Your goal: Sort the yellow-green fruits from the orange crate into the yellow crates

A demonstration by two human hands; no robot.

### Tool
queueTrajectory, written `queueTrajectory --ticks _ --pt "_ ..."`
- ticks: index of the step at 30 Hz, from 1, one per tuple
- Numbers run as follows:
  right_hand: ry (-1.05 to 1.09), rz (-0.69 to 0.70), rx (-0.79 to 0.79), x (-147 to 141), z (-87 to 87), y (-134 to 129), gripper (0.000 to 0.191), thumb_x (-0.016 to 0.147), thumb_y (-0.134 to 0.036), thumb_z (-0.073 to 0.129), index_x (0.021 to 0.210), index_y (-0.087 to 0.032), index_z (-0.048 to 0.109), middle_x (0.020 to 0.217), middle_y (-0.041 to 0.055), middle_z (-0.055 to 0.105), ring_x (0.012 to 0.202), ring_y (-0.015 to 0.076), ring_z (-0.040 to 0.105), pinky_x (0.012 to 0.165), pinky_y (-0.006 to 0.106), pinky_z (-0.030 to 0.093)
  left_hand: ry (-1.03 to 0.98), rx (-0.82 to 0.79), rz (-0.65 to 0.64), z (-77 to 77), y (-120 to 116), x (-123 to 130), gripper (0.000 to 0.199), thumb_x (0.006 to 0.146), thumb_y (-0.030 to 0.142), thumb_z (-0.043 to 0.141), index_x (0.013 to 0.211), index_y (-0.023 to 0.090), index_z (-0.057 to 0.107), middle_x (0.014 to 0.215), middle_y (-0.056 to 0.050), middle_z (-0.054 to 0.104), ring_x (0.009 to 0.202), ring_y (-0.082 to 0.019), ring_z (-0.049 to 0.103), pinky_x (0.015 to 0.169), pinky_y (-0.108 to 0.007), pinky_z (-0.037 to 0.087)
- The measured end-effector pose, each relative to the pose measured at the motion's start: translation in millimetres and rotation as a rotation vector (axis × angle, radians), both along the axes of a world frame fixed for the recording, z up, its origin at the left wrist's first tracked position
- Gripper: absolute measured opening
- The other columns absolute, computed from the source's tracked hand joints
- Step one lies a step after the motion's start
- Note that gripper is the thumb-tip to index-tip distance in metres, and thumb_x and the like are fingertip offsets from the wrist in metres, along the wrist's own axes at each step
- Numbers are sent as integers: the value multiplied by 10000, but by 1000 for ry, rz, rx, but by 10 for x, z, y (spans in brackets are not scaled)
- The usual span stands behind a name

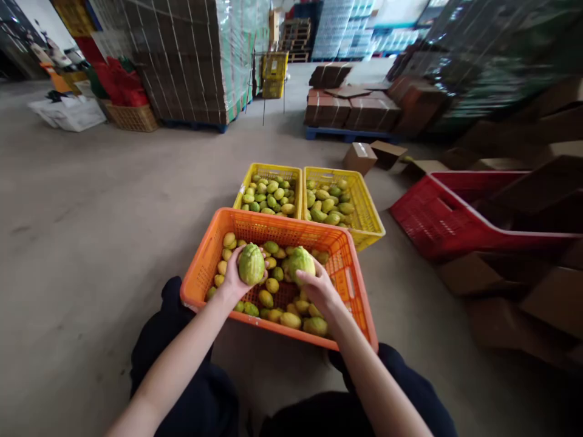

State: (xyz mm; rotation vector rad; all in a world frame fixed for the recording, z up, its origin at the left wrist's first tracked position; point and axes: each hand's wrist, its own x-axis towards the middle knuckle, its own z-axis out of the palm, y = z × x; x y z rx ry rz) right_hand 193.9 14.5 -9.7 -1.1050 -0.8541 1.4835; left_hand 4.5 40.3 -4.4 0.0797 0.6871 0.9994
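An orange basket (362,303) stands between my knees, with many yellow and green fruits inside. Over its left half, my left hand (234,276) holds a large ridged green fruit (251,264), fingers wrapped around its underside. My right hand (321,284) grips another green fruit (300,262) to the right, thumb on its near side. The two held fruits are apart, above the loose ones. Smaller yellow fruits (290,320) lie along the near wall of the basket.
Two yellow crates (371,212) of green and yellow fruits touch the basket's far side. A red crate (419,224) and cardboard boxes (483,273) crowd the right. Farther back are stacked cartons (182,60), a blue pallet (337,133) and a wicker basket (133,117).
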Motion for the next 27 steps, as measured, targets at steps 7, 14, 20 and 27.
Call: queueTrajectory --ticks 7,14,20,27 --pt "36 -22 29 -139 5 -34 549 565 -341 842 1037 -242 581 871 -23 636 766 163 602 731 280 505 240 166 147 -146 61 268 272 810 353 550 776 127 697 706 -66 700 733 -214 686 714 -310 546" --pt "-50 19 64 -172 -38 -167 555 573 -321 855 1047 -240 578 919 -31 641 832 167 593 798 286 481 759 647 161 -128 -78 171 254 826 342 580 766 164 752 858 -50 746 873 -206 669 799 -259 492" --pt "14 18 49 -241 -53 -169 545 538 -296 872 1012 -258 604 880 -46 648 794 162 584 742 270 471 724 582 158 -136 -85 126 308 814 411 587 786 148 745 881 -73 744 931 -228 668 847 -286 490" --pt "285 -76 -106 -249 21 -106 362 590 -370 821 867 -235 629 792 -37 671 699 152 612 625 251 483 277 70 173 -143 -19 228 262 737 398 693 810 148 667 741 -26 697 759 -181 680 759 -284 536"
